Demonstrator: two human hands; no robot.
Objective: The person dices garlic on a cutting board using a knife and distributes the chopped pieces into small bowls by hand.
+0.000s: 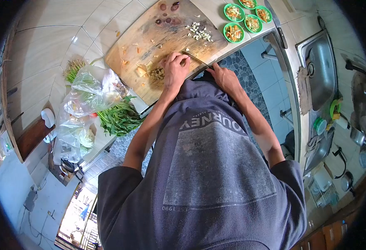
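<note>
My left hand [176, 68] rests on the wooden cutting board [145, 41], its fingers bent together; what they hold, if anything, is too small to name. My right hand [224, 78], at the board's near edge, is closed round the handle of a knife [197, 59], whose blade points toward my left fingers. Chopped brownish bits [156, 74] and a pale yellowish piece [141, 70] lie left of my left hand. Small white chopped pieces [199, 31] are spread on the board's upper right. Dark round stains mark its far part.
Several green bowls [253, 23] of shredded food stand right of the board, beside another knife [281, 35]. Leafy greens [118, 116] and plastic bags [89, 92] lie at the left. A sink [318, 62] is at the right.
</note>
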